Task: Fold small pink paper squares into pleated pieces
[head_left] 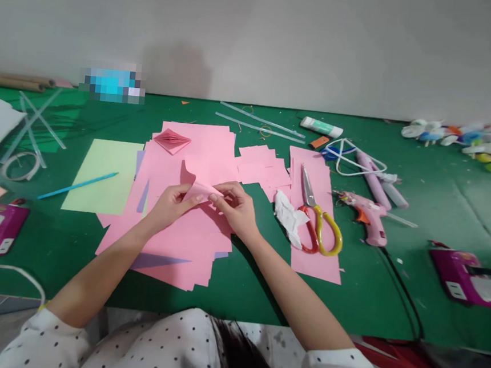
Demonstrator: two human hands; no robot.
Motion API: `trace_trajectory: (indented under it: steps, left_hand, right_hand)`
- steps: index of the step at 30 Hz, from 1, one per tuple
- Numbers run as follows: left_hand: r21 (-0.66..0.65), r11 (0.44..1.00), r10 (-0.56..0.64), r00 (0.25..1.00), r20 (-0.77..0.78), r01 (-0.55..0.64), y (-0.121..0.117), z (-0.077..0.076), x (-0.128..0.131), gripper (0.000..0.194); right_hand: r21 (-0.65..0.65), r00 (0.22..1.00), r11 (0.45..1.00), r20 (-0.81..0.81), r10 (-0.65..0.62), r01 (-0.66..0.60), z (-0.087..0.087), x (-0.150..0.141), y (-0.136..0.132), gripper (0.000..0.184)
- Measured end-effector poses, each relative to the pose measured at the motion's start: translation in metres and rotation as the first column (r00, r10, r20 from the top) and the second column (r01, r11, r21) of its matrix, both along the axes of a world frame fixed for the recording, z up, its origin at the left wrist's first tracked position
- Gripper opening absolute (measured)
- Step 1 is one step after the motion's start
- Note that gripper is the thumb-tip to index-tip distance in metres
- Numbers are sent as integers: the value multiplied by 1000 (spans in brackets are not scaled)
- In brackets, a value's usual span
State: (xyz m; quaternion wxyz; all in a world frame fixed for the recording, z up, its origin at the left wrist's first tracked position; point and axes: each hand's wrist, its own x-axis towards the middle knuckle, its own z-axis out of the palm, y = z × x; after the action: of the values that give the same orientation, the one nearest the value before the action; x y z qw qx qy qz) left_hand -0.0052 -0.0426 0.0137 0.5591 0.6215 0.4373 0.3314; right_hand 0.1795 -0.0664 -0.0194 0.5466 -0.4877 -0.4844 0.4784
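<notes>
Between both hands is a small sheet of pink paper (pixel 201 189), held above a loose stack of larger pink sheets (pixel 168 231). My left hand (pixel 173 205) pinches its left side, where one corner curls upward. With thumb and fingers, my right hand (pixel 235 207) grips the right edge. A pleated, diamond-shaped folded pink paper (pixel 172 141) lies on the far left part of the stack. Several small cut pink pieces (pixel 262 167) are spread to the right of the stack.
Scissors (pixel 312 213) with red and yellow handles and a crumpled white tissue (pixel 289 217) rest on a pink strip. Further right lies a pink glue gun (pixel 371 218) with its cord. A blue pencil (pixel 77 185) crosses a pale green sheet (pixel 103 163) at left. Clear glue sticks (pixel 259 127) lie behind.
</notes>
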Motion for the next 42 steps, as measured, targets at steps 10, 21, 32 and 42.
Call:
trace_trajectory:
  steps: [10, 21, 32, 42]
  left_hand:
    - [-101, 994, 47, 997, 59, -41, 1, -11, -2, 45]
    - [118, 969, 216, 976, 16, -217, -1, -13, 1, 42]
    - [100, 992, 80, 997, -13, -79, -3, -7, -6, 48]
    - [-10, 1000, 11, 995, -104, -13, -2, -8, -2, 30]
  right_hand:
    - [-62, 997, 997, -62, 45, -49, 8, 1, -1, 30]
    - [-155, 965, 988, -262, -29, -12, 2, 6, 2, 33]
    - [-265, 956, 963, -289, -39, -41, 6, 15, 3, 38]
    - [-167, 992, 986, -115, -47, 28, 6, 16, 5, 33]
